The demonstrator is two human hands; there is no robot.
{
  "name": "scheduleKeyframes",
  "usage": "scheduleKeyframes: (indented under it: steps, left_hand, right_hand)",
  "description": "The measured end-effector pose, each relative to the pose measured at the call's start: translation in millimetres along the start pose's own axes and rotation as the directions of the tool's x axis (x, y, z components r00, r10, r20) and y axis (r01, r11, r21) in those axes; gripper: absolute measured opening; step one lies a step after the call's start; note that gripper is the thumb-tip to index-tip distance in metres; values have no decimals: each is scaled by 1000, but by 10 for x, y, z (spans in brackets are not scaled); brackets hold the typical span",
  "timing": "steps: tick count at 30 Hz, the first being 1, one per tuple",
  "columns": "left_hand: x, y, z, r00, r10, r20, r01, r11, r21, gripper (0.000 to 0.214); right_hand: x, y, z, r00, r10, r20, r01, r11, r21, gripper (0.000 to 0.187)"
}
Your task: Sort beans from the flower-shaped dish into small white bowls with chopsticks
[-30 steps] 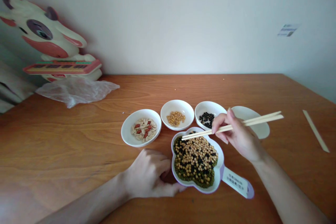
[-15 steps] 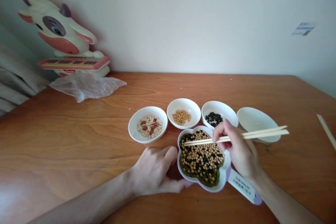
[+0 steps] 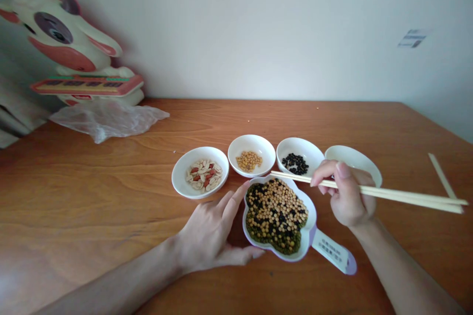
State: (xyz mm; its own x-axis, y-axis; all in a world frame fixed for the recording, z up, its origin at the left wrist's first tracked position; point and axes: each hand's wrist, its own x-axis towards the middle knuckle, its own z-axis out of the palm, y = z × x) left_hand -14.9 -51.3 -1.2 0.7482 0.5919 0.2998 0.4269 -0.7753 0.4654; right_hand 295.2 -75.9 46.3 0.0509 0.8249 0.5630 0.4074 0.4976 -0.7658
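Note:
Chopsticks (image 3: pixel 391 194) are pinched in my right hand (image 3: pixel 349 194), which is closed. Their tips are close together above the far rim of a flower-shaped scoop (image 3: pixel 312 219), near the bowl of yellow beans. I cannot make out anything between the tips. My left hand (image 3: pixel 210 234) spans the scoop's left side, index finger at the upper rim and thumb at the lower edge. Pale, black and green beans (image 3: pixel 277 211) fill the scoop. Its labelled handle (image 3: pixel 332 251) points to the lower right.
Behind the scoop stand white bowls with peanuts (image 3: pixel 204 175), yellow beans (image 3: pixel 249 161) and black beans (image 3: pixel 295 163). A fourth bowl (image 3: pixel 354 157) is partly hidden by my right hand. A toy cow keyboard (image 3: pixel 84 83), plastic bag (image 3: pixel 111 120) and pale stick (image 3: pixel 441 174) lie farther out.
The chopstick tips have lifted from the beans toward the scoop's far rim, and my right hand has moved right. My left fingers have stretched out along the rim. The view has shifted slightly.

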Motion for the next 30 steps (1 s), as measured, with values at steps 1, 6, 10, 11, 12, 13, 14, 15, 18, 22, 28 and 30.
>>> scheduleKeyframes:
  steps: [1, 6, 10, 11, 12, 13, 14, 15, 18, 22, 28, 30]
  left_hand:
    - [1, -2, -1, 1000, 0, 7, 0, 1000, 12, 118]
    - [1, 7, -5, 1000, -19, 7, 19, 999, 36, 117]
    - [-4, 23, -16, 1000, -24, -3, 24, 1000, -14, 112]
    - [-8, 23, -14, 1000, -20, -9, 20, 1000, -22, 111]
    - [-13, 20, -10, 1000, -17, -18, 17, 1000, -22, 112]
    - [-19, 16, -4, 999, -17, -28, 16, 1000, -16, 112]
    - [-24, 10, 3, 999, -15, -39, 14, 1000, -8, 113]
    - [-27, 5, 8, 999, -11, -50, 11, 1000, -2, 114]
    - [-18, -7, 16, 997, 22, -72, -24, 999, -36, 115]
    - [20, -15, 11, 999, -22, -29, 16, 982, -188, 112]
    - [4, -31, 30, 992, -122, 24, 123, 945, -303, 116]
    - [-2, -31, 33, 992, -121, 23, 122, 941, -315, 112]
  right_hand:
    - [16, 6, -42, 1000, -15, 28, 15, 1000, -2, 59]
    - [47, 54, -167, 984, 36, 172, -31, 999, -31, 60]
    - [34, 68, -167, 973, 17, 230, -9, 999, -34, 58]
    - [33, 63, -164, 970, 21, 242, -12, 999, -38, 58]
    - [36, 56, -162, 968, 32, 250, -22, 999, -45, 58]
    - [40, 47, -163, 966, 47, 253, -35, 998, -53, 58]
    - [48, 38, -167, 967, 64, 248, -52, 997, -58, 59]
    - [57, 28, -173, 968, 82, 238, -70, 996, -58, 60]
    - [92, -3, -189, 972, 136, 192, -131, 991, -39, 64]
    - [125, -35, -162, 981, 134, 142, -125, 990, -67, 59]
    - [121, -29, -92, 959, 107, 263, -72, 988, -140, 49]
    - [118, -28, -82, 950, 117, 290, -71, 984, -164, 47]
